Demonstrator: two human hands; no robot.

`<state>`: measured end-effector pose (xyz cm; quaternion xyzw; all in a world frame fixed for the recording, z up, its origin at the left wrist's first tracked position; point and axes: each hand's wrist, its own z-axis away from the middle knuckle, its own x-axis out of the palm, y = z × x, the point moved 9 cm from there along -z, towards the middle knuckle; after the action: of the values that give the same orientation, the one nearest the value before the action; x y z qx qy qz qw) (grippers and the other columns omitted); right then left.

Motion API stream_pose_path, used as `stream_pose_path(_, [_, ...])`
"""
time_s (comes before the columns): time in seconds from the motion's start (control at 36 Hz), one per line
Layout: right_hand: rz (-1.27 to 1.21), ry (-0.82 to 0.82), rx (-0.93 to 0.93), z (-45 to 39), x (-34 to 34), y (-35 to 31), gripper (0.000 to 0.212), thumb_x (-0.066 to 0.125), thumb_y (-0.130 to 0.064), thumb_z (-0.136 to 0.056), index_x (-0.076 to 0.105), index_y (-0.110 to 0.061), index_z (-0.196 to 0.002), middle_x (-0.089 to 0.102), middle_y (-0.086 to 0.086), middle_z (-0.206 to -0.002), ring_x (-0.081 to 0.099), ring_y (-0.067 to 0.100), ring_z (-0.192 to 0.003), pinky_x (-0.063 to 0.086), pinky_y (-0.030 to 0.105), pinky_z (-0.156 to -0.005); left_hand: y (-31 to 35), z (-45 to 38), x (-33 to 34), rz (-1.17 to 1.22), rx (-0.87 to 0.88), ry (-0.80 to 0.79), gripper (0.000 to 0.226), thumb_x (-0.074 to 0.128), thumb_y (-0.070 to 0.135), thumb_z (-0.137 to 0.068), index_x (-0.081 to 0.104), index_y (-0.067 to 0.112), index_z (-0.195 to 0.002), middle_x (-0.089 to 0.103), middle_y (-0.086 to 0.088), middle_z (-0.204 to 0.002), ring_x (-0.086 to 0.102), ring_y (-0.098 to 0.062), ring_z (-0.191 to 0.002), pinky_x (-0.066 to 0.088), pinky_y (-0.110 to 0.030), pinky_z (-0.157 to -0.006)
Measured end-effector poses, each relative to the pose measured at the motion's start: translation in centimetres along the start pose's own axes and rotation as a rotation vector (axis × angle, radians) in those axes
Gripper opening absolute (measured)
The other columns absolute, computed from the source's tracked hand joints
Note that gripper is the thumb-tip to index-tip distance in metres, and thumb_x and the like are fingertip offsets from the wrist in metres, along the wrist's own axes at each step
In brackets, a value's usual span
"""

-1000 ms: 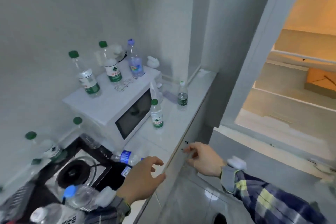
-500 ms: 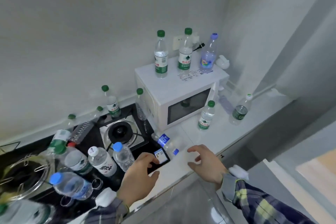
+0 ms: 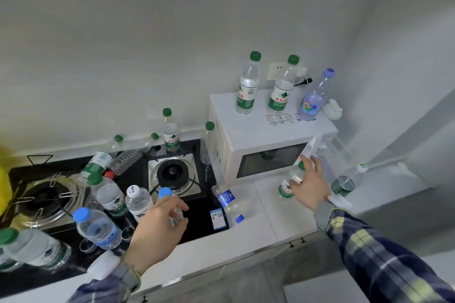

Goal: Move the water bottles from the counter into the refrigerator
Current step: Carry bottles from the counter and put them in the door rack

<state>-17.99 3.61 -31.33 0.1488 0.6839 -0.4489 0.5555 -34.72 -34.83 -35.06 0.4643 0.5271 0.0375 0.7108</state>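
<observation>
Many clear water bottles stand and lie on the stove and the white counter [image 3: 273, 226]. My left hand [image 3: 155, 226] wraps around a small blue-capped bottle [image 3: 165, 193] on the black stove top. My right hand [image 3: 311, 186] grips the upper part of a green-label bottle [image 3: 285, 189] standing just in front of the microwave [image 3: 270, 135]. Another bottle with a blue label [image 3: 227, 200] lies on its side between my hands. A white-capped bottle [image 3: 346, 183] stands to the right. Three bottles [image 3: 247, 91] stand on top of the microwave. The refrigerator is out of view.
A two-burner gas stove [image 3: 174, 174] fills the left counter, crowded with several bottles [image 3: 110, 194]. A wall socket with a plug [image 3: 277, 70] sits behind the microwave. A small white object [image 3: 333, 110] rests on the microwave's right corner. The counter edge runs below my wrists.
My view swung left from the open refrigerator to the counter. Both hands reached forward: the left onto the blue-capped bottle, the right onto the green-label bottle by the microwave.
</observation>
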Motion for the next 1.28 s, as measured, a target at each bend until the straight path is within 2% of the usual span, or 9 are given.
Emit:
stream_pose_path(0.08, [0.061, -0.061, 0.025, -1.2, 0.7, 0.3, 0.079, 0.069, -0.024, -0.089, 0.029, -0.025, -0.158, 0.019, 0.002, -0.166, 0.048, 0.027, -0.137, 0.047, 0.036, -0.094, 0.1, 0.2, 0.0, 0.003, 0.008, -0.004, 0.021, 0.074, 0.03, -0.083, 0.062, 0.043, -0.094, 0.061, 0.023, -0.102, 0.065, -0.002, -0.082, 0.056, -0.032, -0.066])
stream_pose_path(0.22, [0.108, -0.12, 0.059, -2.7, 3.0, 1.4, 0.067, 0.07, -0.022, -0.089, 0.046, -0.016, -0.15, 0.029, 0.01, -0.16, 0.047, 0.036, -0.135, 0.044, 0.038, -0.101, 0.4, 0.7, -0.1, -0.007, 0.012, -0.017, 0.016, 0.07, 0.034, -0.083, 0.062, 0.043, -0.093, 0.062, 0.021, -0.097, 0.063, -0.004, -0.082, 0.055, -0.03, -0.069])
stream_pose_path(0.31, [0.084, -0.113, 0.084, -3.3, 3.5, 2.1, 0.053, 0.07, -0.018, -0.088, 0.057, -0.016, -0.139, 0.04, 0.015, -0.147, 0.052, 0.039, -0.123, 0.045, 0.037, -0.094, 0.3, 0.9, -0.1, -0.034, -0.009, -0.034, 0.015, 0.068, 0.037, -0.083, 0.062, 0.042, -0.096, 0.061, 0.022, -0.101, 0.062, -0.003, -0.083, 0.055, -0.031, -0.072])
stream_pose_path(0.39, [0.066, -0.179, 0.074, -3.7, 4.5, 2.9, 0.029, 0.066, -0.013, -0.089, 0.066, -0.01, -0.118, 0.056, 0.019, -0.129, 0.058, 0.03, -0.095, 0.043, 0.028, -0.081, 0.4, 1.0, -0.1, -0.049, -0.022, -0.047, 0.017, 0.065, 0.04, -0.081, 0.061, 0.043, -0.097, 0.061, 0.021, -0.101, 0.062, -0.004, -0.082, 0.055, -0.032, -0.075])
stream_pose_path(0.47, [0.125, -0.245, 0.014, -3.0, 5.7, 3.0, 0.014, 0.067, -0.021, -0.088, 0.065, -0.023, -0.102, 0.058, 0.011, -0.116, 0.053, 0.024, -0.09, 0.043, 0.028, -0.084, 0.7, 1.2, 0.2, -0.057, -0.033, -0.067, 0.017, 0.065, 0.039, -0.081, 0.06, 0.044, -0.097, 0.062, 0.019, -0.097, 0.061, -0.003, -0.081, 0.055, -0.03, -0.077])
stream_pose_path(0.61, [0.116, -0.252, -0.035, -0.3, 6.4, 1.2, 0.018, 0.069, -0.013, -0.084, 0.062, -0.029, -0.087, 0.05, 0.004, -0.107, 0.062, 0.032, -0.085, 0.05, 0.035, -0.083, 1.5, 1.7, 0.7, -0.08, -0.035, -0.102, 0.018, 0.067, 0.038, -0.085, 0.064, 0.039, -0.103, 0.06, 0.024, -0.098, 0.06, 0.003, -0.086, 0.054, -0.025, -0.079])
stream_pose_path(0.94, [-0.019, -0.335, -0.105, 3.4, 5.7, -0.3, 0.021, 0.075, -0.016, -0.078, 0.065, -0.034, -0.084, 0.051, -0.006, -0.1, 0.058, 0.018, -0.089, 0.04, 0.027, -0.083, 6.7, -0.4, 5.1, -0.114, 0.098, -0.254, 0.019, 0.065, 0.034, -0.088, 0.063, 0.037, -0.107, 0.058, 0.02, -0.108, 0.061, -0.001, -0.09, 0.053, -0.023, -0.082])
stream_pose_path(1.17, [-0.076, -0.419, -0.209, 6.5, 4.7, -4.0, 0.02, 0.078, -0.022, -0.075, 0.067, -0.037, -0.081, 0.054, -0.01, -0.1, 0.057, 0.005, -0.09, 0.037, 0.01, -0.078, 11.8, -2.9, 11.0, -0.186, 0.193, -0.397, 0.069, 0.069, 0.043, -0.086, 0.038, 0.033, -0.147, 0.042, 0.014, -0.147, 0.058, -0.017, -0.121, 0.048, -0.034, -0.102])
stream_pose_path(1.28, [-0.114, -0.393, -0.242, 6.9, 3.0, -4.6, 0.02, 0.078, -0.022, -0.072, 0.068, -0.036, -0.083, 0.055, -0.011, -0.1, 0.059, 0.005, -0.091, 0.038, 0.006, -0.077, 14.6, -4.0, 13.9, -0.126, 0.217, -0.42, 0.082, 0.072, 0.051, -0.079, 0.036, 0.031, -0.15, 0.043, 0.01, -0.148, 0.05, -0.019, -0.131, 0.045, -0.037, -0.108])
